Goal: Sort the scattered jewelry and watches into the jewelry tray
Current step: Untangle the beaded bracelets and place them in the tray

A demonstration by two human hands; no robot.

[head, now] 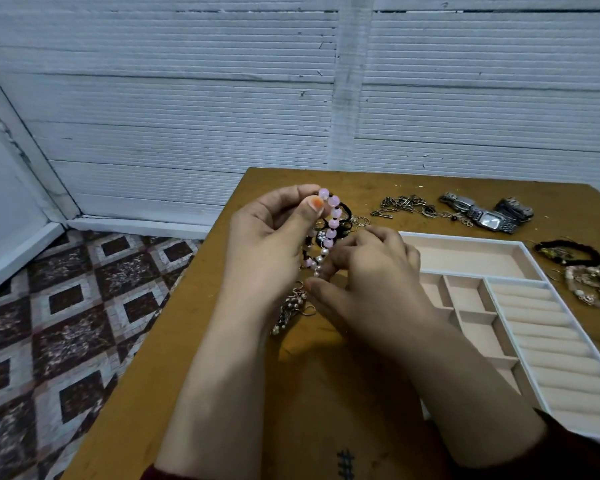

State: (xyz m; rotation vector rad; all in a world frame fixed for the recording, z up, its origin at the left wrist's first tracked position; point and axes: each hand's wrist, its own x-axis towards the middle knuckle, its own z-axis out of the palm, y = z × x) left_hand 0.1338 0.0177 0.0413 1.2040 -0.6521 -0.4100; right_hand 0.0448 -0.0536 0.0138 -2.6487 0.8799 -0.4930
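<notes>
wooden table (326, 393) beside corrugated white wall (187, 98)

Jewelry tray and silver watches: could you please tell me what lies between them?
Head view: only a narrow strip of table and a thin chain separate jewelry tray from silver watches.

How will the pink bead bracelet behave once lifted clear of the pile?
Probably floppy: the bracelet hangs in a loose curve from the left hand. Likely light, since a fingertip pinch holds it. It may drag along the black band that looks tangled with it.
</notes>
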